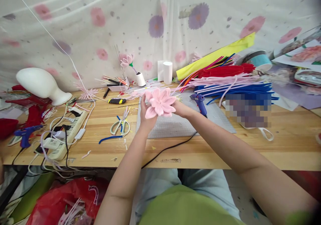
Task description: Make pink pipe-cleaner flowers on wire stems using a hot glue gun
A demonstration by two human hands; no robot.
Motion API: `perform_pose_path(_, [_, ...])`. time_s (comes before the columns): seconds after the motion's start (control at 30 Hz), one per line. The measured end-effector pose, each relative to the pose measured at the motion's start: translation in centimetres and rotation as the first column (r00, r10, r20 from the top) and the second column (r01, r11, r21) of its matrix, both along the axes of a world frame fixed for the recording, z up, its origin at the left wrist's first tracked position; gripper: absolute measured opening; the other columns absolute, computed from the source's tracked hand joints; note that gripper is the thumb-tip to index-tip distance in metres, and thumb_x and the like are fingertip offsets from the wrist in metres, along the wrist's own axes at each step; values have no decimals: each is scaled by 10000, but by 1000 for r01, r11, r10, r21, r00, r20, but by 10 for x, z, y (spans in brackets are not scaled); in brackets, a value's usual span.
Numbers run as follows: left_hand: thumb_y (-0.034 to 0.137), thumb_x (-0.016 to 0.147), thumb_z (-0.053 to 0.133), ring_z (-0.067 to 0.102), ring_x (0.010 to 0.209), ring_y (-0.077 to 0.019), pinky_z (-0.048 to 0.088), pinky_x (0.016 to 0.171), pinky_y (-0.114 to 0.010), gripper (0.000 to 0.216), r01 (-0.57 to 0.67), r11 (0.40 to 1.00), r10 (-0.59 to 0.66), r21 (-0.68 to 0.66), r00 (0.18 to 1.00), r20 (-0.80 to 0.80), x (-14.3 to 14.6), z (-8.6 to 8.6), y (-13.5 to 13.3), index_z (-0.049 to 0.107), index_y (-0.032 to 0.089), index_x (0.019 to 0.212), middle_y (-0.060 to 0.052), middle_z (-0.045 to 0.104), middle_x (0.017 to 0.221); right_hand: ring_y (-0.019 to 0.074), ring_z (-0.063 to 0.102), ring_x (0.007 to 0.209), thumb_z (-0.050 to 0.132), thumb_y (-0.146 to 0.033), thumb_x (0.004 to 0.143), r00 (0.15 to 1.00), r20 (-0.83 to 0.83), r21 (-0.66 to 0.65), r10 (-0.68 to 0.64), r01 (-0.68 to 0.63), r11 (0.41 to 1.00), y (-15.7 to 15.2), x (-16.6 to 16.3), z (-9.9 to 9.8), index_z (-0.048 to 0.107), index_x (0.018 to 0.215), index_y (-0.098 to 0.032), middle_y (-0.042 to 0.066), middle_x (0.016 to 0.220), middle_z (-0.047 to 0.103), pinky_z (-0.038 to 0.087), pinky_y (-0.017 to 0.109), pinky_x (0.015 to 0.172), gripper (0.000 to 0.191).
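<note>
A pink pipe-cleaner flower (pixel 160 103) with several pointed petals is held up over the grey cutting mat (pixel 173 128), its face turned towards me. At its left side, my left hand (pixel 147 119) is closed on it, the thumb upright beside the petals and the other fingers mostly hidden. My right hand (pixel 181 108) reaches in from the right and grips the flower from behind; the petals cover its fingertips. A purple glue gun (pixel 200 105) lies on the mat to the right. Scissors (pixel 120 125) with pale handles and a blue pipe cleaner (pixel 110 139) lie to the left.
Bundles of blue pipe cleaners (pixel 238 90) and red ones (pixel 223 71) lie back right. Behind stand a finished flower (pixel 127 61) and a white cylinder (pixel 168 72). On the left are a power strip (pixel 62 144), a blue glue gun (pixel 26 134) and a white foam head (pixel 37 82).
</note>
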State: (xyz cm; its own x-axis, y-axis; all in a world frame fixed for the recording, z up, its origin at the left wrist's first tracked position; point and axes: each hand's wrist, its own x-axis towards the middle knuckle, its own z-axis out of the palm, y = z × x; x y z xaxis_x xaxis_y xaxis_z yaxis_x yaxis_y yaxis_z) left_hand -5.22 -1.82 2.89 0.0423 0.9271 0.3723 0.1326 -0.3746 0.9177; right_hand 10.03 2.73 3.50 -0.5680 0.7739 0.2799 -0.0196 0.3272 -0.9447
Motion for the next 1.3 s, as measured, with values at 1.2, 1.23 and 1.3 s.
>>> perform_pose_path(1.2, [247, 916, 370, 437, 518, -47, 427, 497, -181, 267, 430, 689, 3, -584, 803, 595, -10, -6, 4, 603, 158, 819, -14, 479, 667, 160, 569, 727, 624, -273, 667, 823, 29, 222, -567, 547, 807, -3, -14, -28, 413, 994, -213, -11, 787, 549, 435, 328, 705, 394])
perform_pose_path(1.23, [262, 924, 348, 404, 491, -46, 406, 475, -174, 293, 441, 691, -6, -573, 796, 605, -10, -6, 3, 605, 159, 826, -2, 437, 629, 163, 572, 735, 621, -265, 670, 825, 40, 236, -563, 540, 808, -3, -14, -28, 416, 996, -213, -9, 788, 556, 433, 329, 710, 389])
perform_pose_path(1.3, [303, 934, 316, 329, 439, -44, 346, 416, -154, 339, 489, 672, 2, -557, 750, 661, -8, -5, 2, 598, 155, 820, 23, 342, 566, 167, 576, 740, 617, -259, 677, 832, 76, 264, -550, 515, 815, -3, -13, -25, 425, 996, -217, -8, 785, 570, 431, 329, 712, 375])
